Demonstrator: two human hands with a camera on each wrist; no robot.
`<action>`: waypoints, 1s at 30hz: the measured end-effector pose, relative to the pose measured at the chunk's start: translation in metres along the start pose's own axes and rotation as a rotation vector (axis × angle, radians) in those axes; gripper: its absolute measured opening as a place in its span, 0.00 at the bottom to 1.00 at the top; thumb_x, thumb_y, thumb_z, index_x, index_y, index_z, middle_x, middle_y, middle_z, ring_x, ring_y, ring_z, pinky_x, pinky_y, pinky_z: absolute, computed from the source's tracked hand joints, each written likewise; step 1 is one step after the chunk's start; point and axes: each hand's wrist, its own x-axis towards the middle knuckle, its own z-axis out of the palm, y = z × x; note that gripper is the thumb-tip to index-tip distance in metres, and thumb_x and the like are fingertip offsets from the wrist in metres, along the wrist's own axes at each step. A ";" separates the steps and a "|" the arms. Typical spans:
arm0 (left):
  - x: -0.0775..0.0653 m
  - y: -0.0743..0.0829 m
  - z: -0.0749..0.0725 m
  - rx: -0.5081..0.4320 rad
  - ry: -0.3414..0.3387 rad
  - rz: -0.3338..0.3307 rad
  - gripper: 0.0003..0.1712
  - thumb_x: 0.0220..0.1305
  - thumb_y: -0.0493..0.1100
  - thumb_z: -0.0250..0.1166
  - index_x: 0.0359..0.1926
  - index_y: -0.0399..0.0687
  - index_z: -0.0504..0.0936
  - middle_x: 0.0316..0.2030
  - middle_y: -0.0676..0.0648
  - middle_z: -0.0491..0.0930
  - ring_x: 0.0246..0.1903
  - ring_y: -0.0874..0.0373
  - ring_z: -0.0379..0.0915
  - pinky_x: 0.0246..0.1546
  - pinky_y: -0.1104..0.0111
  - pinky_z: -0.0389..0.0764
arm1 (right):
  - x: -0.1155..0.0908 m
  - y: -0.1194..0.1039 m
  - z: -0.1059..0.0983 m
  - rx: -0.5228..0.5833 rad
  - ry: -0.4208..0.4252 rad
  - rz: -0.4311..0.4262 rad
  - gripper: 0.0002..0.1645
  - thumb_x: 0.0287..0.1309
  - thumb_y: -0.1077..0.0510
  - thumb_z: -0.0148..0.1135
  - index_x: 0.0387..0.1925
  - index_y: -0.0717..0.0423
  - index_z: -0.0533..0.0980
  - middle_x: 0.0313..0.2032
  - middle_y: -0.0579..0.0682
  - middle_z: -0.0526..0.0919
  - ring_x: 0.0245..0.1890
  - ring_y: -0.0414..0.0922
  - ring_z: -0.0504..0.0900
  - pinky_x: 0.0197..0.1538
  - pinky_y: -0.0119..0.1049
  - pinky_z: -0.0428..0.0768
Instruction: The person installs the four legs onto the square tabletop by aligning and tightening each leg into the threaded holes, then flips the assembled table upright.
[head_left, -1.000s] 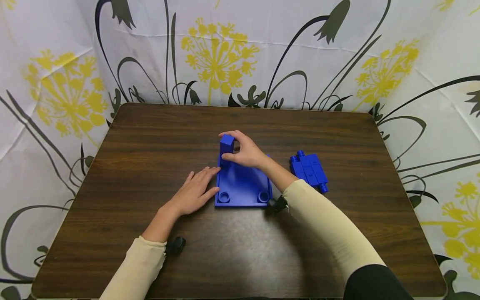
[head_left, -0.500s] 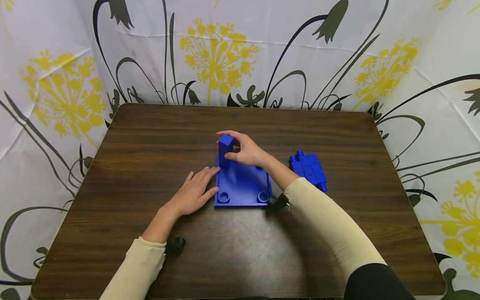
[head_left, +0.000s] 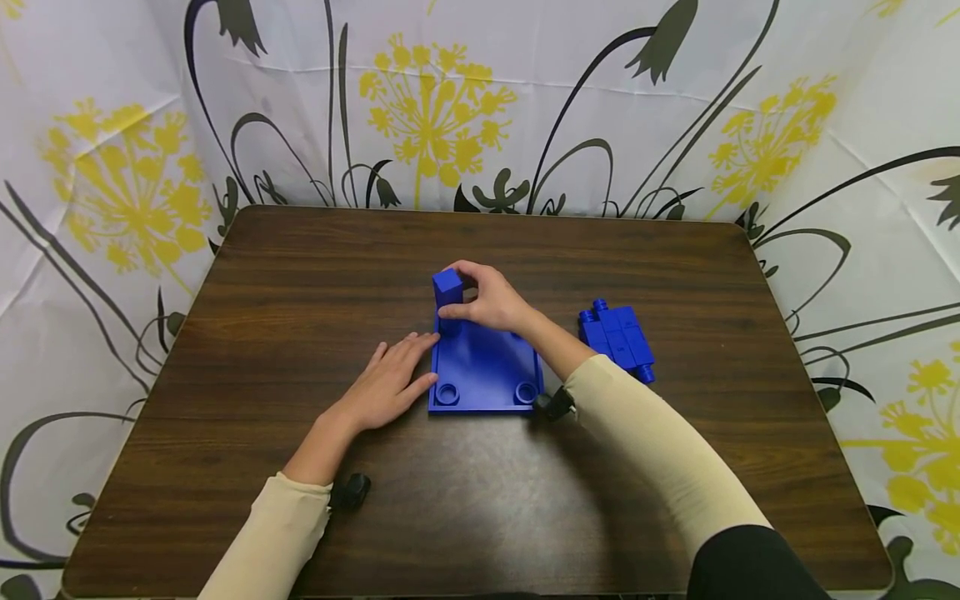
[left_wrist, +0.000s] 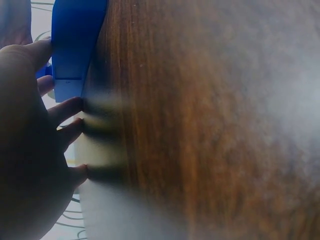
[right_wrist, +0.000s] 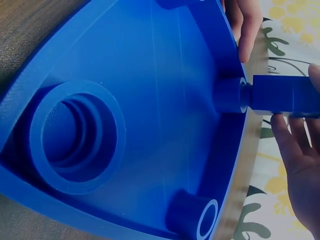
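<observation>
My right hand [head_left: 491, 302] holds a blue square leg [head_left: 448, 287] between thumb and fingers, upright over the far left corner of a blue raised-edge panel [head_left: 487, 367]. In the right wrist view, the narrow peg end of the leg [right_wrist: 280, 92] sits at the mouth of the round corner socket [right_wrist: 230, 95], with a short neck showing between them. My left hand [head_left: 386, 386] lies with fingers spread, its fingertips and thumb touching the panel's left edge. The left wrist view shows the thumb and a fingertip against the panel's blue side [left_wrist: 77, 45].
Several more blue legs [head_left: 618, 337] with round pegs lie side by side to the right of the panel. Two round sockets show at the panel's near corners, left [head_left: 447, 394] and right [head_left: 527, 393]. A patterned curtain [head_left: 570, 108] hangs behind the brown table [head_left: 315, 275].
The leg's top has shifted slightly to the left. My right thumb and fingers have moved on the leg, while the left hand and the panel stay in place.
</observation>
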 end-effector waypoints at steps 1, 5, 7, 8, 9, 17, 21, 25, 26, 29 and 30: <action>0.000 0.000 0.000 -0.001 0.001 0.001 0.36 0.75 0.62 0.45 0.78 0.57 0.50 0.75 0.48 0.52 0.75 0.48 0.41 0.67 0.39 0.38 | 0.000 0.000 0.000 -0.005 0.007 0.002 0.30 0.50 0.59 0.76 0.55 0.60 0.75 0.47 0.52 0.82 0.49 0.45 0.80 0.51 0.38 0.79; 0.000 0.000 -0.001 0.001 -0.003 0.002 0.37 0.75 0.62 0.45 0.78 0.57 0.50 0.75 0.48 0.52 0.75 0.48 0.41 0.67 0.39 0.38 | -0.001 -0.002 0.001 -0.044 0.036 0.011 0.30 0.49 0.57 0.77 0.53 0.58 0.75 0.45 0.51 0.83 0.47 0.44 0.80 0.49 0.35 0.80; 0.000 0.000 -0.001 0.002 -0.007 0.000 0.36 0.75 0.62 0.45 0.78 0.56 0.50 0.75 0.48 0.52 0.75 0.48 0.41 0.67 0.39 0.38 | -0.001 -0.002 0.002 -0.080 0.054 0.013 0.29 0.48 0.55 0.78 0.51 0.57 0.76 0.44 0.50 0.83 0.46 0.44 0.81 0.48 0.34 0.79; 0.000 0.000 -0.001 0.002 -0.009 0.000 0.36 0.76 0.61 0.45 0.78 0.56 0.50 0.75 0.48 0.52 0.75 0.48 0.40 0.67 0.39 0.38 | -0.001 -0.002 0.002 -0.098 0.064 0.015 0.29 0.48 0.55 0.78 0.50 0.57 0.76 0.43 0.49 0.83 0.45 0.44 0.81 0.48 0.34 0.79; 0.001 0.001 -0.001 0.003 -0.010 -0.001 0.36 0.76 0.61 0.45 0.78 0.56 0.50 0.75 0.48 0.52 0.75 0.48 0.40 0.67 0.39 0.37 | 0.000 -0.002 0.003 -0.115 0.073 0.017 0.29 0.47 0.54 0.78 0.50 0.56 0.76 0.42 0.49 0.83 0.45 0.43 0.81 0.48 0.34 0.78; 0.001 0.002 -0.003 0.000 -0.010 -0.011 0.36 0.76 0.59 0.48 0.78 0.55 0.50 0.75 0.47 0.52 0.75 0.47 0.40 0.67 0.38 0.37 | 0.001 -0.004 0.007 -0.195 0.107 0.049 0.29 0.47 0.49 0.78 0.47 0.53 0.75 0.40 0.46 0.83 0.43 0.44 0.80 0.46 0.37 0.75; 0.000 0.003 -0.003 0.003 -0.009 -0.009 0.36 0.76 0.60 0.47 0.78 0.55 0.50 0.75 0.47 0.52 0.75 0.47 0.41 0.67 0.38 0.38 | 0.001 -0.005 0.008 -0.187 0.107 0.077 0.29 0.47 0.49 0.78 0.46 0.53 0.74 0.40 0.47 0.83 0.43 0.45 0.81 0.45 0.37 0.76; 0.000 0.003 -0.002 0.001 -0.006 -0.007 0.36 0.76 0.60 0.46 0.77 0.55 0.50 0.75 0.47 0.52 0.75 0.47 0.41 0.67 0.38 0.38 | 0.001 -0.006 0.008 -0.194 0.087 0.066 0.30 0.48 0.48 0.77 0.50 0.53 0.73 0.41 0.47 0.82 0.44 0.46 0.80 0.44 0.37 0.75; 0.000 0.003 -0.002 0.002 -0.005 -0.006 0.36 0.76 0.60 0.46 0.77 0.55 0.51 0.75 0.48 0.52 0.75 0.47 0.41 0.67 0.38 0.38 | 0.001 -0.005 0.007 -0.202 0.080 0.056 0.31 0.49 0.48 0.77 0.52 0.53 0.73 0.42 0.48 0.82 0.44 0.46 0.80 0.44 0.37 0.75; 0.000 0.003 -0.002 -0.001 -0.006 -0.006 0.36 0.76 0.59 0.47 0.77 0.55 0.51 0.75 0.47 0.52 0.75 0.47 0.41 0.67 0.38 0.38 | 0.000 -0.004 0.007 -0.226 0.056 0.023 0.35 0.52 0.47 0.75 0.58 0.54 0.72 0.46 0.49 0.80 0.44 0.46 0.77 0.44 0.38 0.74; 0.000 0.003 -0.002 -0.001 -0.007 -0.006 0.36 0.76 0.59 0.47 0.77 0.55 0.51 0.75 0.47 0.52 0.75 0.47 0.41 0.67 0.38 0.38 | 0.000 -0.003 0.006 -0.228 0.049 0.013 0.36 0.52 0.47 0.75 0.59 0.55 0.71 0.48 0.50 0.79 0.43 0.47 0.77 0.44 0.38 0.74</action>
